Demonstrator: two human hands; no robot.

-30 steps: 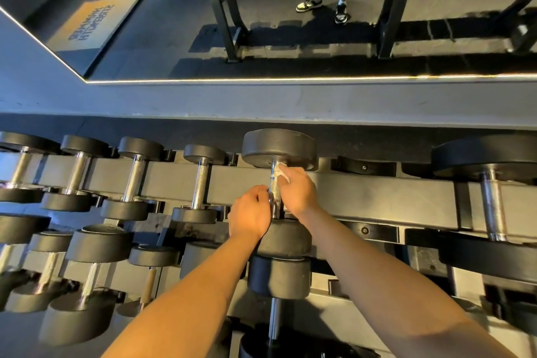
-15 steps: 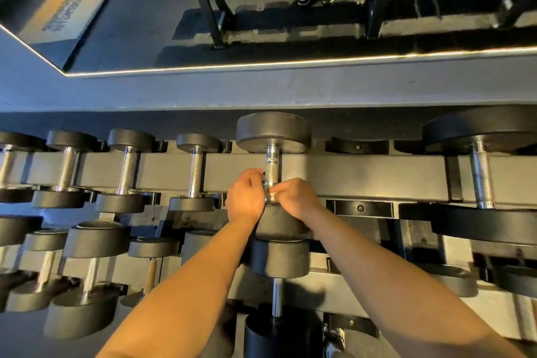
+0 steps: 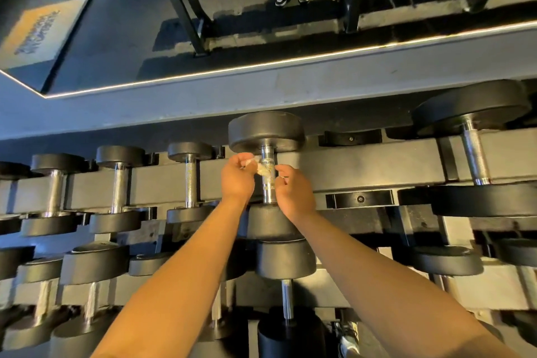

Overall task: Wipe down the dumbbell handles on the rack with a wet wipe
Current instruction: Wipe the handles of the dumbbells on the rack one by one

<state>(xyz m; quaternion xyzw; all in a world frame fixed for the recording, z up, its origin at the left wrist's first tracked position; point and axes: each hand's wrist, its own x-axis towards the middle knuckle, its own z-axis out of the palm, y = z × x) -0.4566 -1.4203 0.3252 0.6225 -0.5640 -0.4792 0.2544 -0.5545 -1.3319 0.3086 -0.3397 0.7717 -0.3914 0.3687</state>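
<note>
A black dumbbell with a chrome handle (image 3: 268,189) lies on the top tier of the rack (image 3: 363,171), in the middle of the view. A thin white wet wipe (image 3: 261,168) is stretched across the upper part of that handle. My left hand (image 3: 236,180) pinches the wipe's left end just left of the handle. My right hand (image 3: 295,190) pinches the right end, close against the handle's right side. Both sets of fingers are curled.
More dumbbells fill the top tier to the left (image 3: 190,180) and one large one sits at the right (image 3: 473,157). Lower tiers hold further dumbbells (image 3: 286,259). A mirror (image 3: 232,23) behind the rack reflects a person's feet and another rack.
My hands have moved apart and up the handle. The wipe, earlier bunched under my right hand, now stretches across the handle between both hands.
</note>
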